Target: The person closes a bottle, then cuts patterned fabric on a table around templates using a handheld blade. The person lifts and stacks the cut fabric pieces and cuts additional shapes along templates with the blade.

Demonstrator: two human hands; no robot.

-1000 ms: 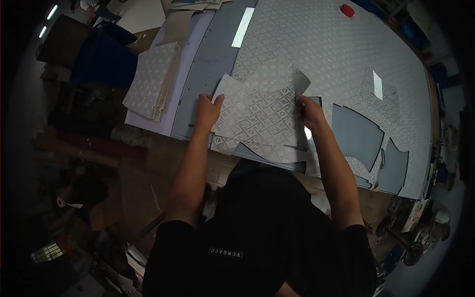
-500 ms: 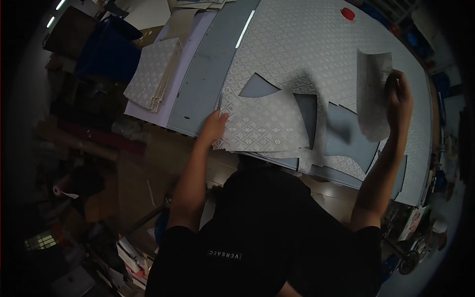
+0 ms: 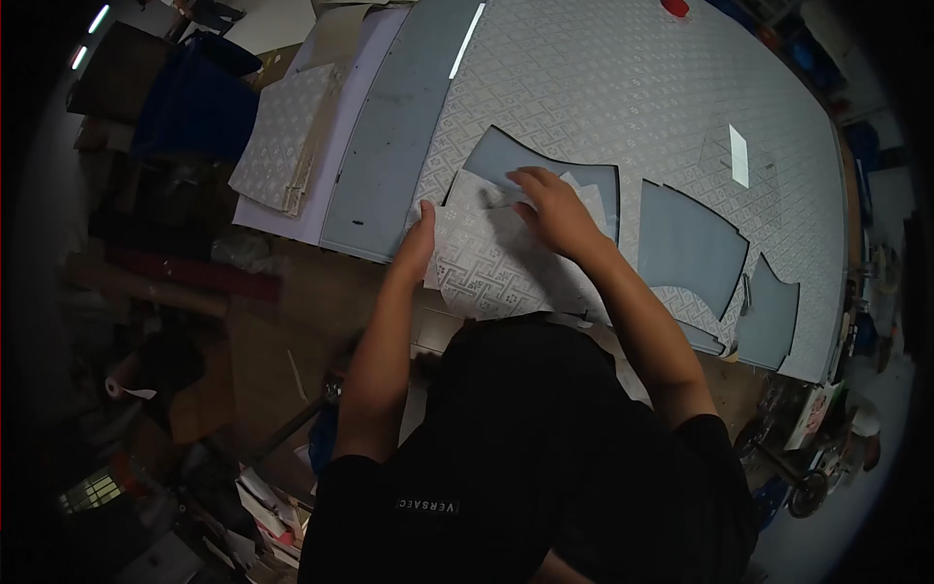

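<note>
A cut piece of light patterned fabric [image 3: 477, 258] lies at the table's near edge, reaching a little over it. My left hand [image 3: 418, 245] grips its left side, thumb on top. Above its right part is my right hand [image 3: 555, 212], fingers spread and slightly bent, holding nothing that shows. Beyond the piece, a large patterned sheet [image 3: 584, 88] covers much of the table and has cut-out openings. Bare grey-blue tabletop [image 3: 686, 243] shows through them.
On the left, a stack of patterned pieces [image 3: 282, 136] rests on a lilac sheet [image 3: 336, 165]. A blue bin [image 3: 190, 107] stands further left. A red round object [image 3: 674, 8] lies at the far side. Another person [image 3: 214, 12] is partly visible at the upper left.
My right hand has let go of the thin piece it carried to the right and come back over the fabric near my left hand. More of the opening behind the fabric shows.
</note>
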